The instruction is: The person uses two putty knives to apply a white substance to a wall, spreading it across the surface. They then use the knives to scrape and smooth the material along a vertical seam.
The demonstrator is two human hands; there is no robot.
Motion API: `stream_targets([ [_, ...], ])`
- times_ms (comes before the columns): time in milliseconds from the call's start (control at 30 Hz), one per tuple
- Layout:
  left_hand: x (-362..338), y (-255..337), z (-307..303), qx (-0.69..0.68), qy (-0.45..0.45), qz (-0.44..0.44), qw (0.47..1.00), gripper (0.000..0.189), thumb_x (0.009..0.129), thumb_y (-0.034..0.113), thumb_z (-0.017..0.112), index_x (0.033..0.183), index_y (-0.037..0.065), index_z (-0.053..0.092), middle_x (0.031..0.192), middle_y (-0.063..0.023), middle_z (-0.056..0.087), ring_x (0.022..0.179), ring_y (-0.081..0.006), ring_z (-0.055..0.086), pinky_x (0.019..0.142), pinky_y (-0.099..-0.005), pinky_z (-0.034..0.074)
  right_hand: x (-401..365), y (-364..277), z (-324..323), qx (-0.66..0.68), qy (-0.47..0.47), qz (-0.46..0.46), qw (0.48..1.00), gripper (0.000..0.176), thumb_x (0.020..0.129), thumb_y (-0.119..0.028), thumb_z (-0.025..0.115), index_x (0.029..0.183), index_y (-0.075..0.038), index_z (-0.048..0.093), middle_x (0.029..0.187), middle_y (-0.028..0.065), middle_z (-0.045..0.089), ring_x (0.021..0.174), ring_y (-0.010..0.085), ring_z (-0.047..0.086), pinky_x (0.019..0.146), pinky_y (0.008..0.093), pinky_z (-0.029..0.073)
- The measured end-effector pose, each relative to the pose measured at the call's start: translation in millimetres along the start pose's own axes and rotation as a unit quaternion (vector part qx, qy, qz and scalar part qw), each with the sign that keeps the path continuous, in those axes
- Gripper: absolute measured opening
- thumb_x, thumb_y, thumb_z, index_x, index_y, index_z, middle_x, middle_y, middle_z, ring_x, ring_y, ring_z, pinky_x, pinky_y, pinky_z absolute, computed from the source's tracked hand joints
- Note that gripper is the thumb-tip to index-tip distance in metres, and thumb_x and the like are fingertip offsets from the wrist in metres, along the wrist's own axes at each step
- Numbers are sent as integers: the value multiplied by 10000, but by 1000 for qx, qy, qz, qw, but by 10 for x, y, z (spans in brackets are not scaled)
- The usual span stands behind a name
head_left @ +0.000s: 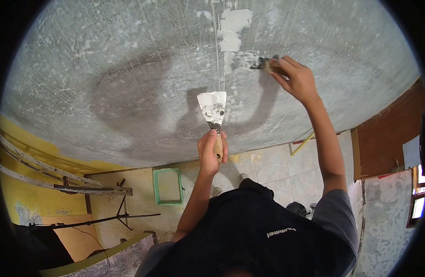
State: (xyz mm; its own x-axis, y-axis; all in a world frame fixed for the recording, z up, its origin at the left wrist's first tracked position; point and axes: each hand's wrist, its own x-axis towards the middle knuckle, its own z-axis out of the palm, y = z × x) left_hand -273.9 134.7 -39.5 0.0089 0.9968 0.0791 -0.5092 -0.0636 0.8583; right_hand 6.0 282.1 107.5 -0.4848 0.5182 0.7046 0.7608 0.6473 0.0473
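My left hand (213,150) is wrapped round the wooden handle of a putty knife (213,107), held upright with its blade up and white putty along the top edge. Higher and to the right, my right hand (295,78) grips a second putty knife (249,61) by its handle. That blade points left and lies at the lower end of a white putty patch (234,27) on the grey wall (143,69). The patch runs beside a vertical groove in the wall. Dark smears cover part of the second blade.
A green-rimmed tray (155,187) stands on the tiled floor (291,177) at lower left. A paint-spattered ladder (60,171) and a black stand (124,215) are at the left. A brown wooden panel (383,134) is at the right, with a yellow stick (302,144) near the wall's base.
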Motion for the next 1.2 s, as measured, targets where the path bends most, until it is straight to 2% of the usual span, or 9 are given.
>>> stream_targets([
  [100, -70, 1, -27, -16, 15, -13, 1000, 469, 1103, 410, 436, 974, -2, 619, 559, -78, 547, 367, -133, 425, 364, -280, 321, -274, 209, -142, 39, -5, 62, 997, 244, 898, -185, 793, 1113, -98, 719, 962, 51, 710, 818, 276, 734, 676, 366, 578],
  [233, -140, -6, -87, -32, 20, -23, 999, 469, 1104, 408, 439, 975, -5, 619, 563, -80, 550, 363, -137, 428, 362, -280, 322, -355, 153, -354, 62, -7, 39, 997, 260, 860, -144, 829, 1081, -52, 727, 949, 63, 711, 796, 281, 727, 654, 354, 573],
  [333, -135, 7, -61, -32, 15, -30, 999, 469, 1102, 412, 443, 979, -6, 617, 565, -82, 550, 362, -140, 431, 361, -281, 323, -155, -70, -348, 68, 24, 4, 997, 271, 873, -174, 818, 1109, -81, 723, 953, 49, 709, 790, 267, 722, 645, 348, 571],
  [533, -84, -39, 7, -18, -3, -35, 999, 467, 1098, 415, 451, 990, -10, 609, 562, -82, 545, 362, -142, 428, 359, -283, 324, 165, -116, -115, 2, 1, 49, 999, 311, 893, -234, 791, 1177, -142, 705, 1034, 30, 732, 830, 266, 734, 682, 365, 578],
  [733, -179, -4, -89, -21, 10, -32, 999, 460, 1100, 402, 444, 986, -14, 603, 558, -79, 541, 363, -139, 422, 363, -282, 326, -158, 115, -519, 49, 2, 98, 994, 260, 895, -185, 803, 1118, -81, 718, 1023, 77, 748, 875, 302, 746, 725, 361, 591],
  [900, -236, 5, -153, -12, 13, -28, 999, 454, 1111, 410, 398, 986, 25, 602, 571, -84, 535, 357, -145, 407, 353, -282, 332, 71, -152, -633, 77, 3, 52, 996, 248, 898, -194, 803, 1111, -93, 725, 994, 74, 743, 855, 297, 744, 710, 347, 588],
  [967, -233, 43, -115, -8, 6, -21, 1000, 454, 1111, 412, 399, 983, 27, 603, 569, -82, 535, 357, -146, 406, 354, -282, 333, 289, -309, -552, 7, -9, -1, 1000, 268, 901, -233, 793, 1137, -127, 722, 1005, 52, 740, 828, 292, 736, 693, 354, 584],
  [1067, -208, 81, -49, 7, -5, -18, 1000, 454, 1111, 413, 400, 981, 27, 602, 570, -82, 537, 358, -146, 409, 356, -282, 335, 398, -181, -329, 10, 21, -4, 1000, 287, 905, -258, 781, 1161, -150, 711, 1016, 38, 737, 814, 296, 729, 691, 369, 583],
  [1200, -244, 67, -83, 13, -8, -16, 1000, 453, 1112, 408, 397, 983, 25, 601, 563, -83, 535, 360, -146, 410, 358, -282, 338, 74, 125, -443, 57, 26, 65, 996, 269, 926, -226, 773, 1158, -120, 689, 1059, 59, 755, 894, 276, 754, 756, 374, 598],
])
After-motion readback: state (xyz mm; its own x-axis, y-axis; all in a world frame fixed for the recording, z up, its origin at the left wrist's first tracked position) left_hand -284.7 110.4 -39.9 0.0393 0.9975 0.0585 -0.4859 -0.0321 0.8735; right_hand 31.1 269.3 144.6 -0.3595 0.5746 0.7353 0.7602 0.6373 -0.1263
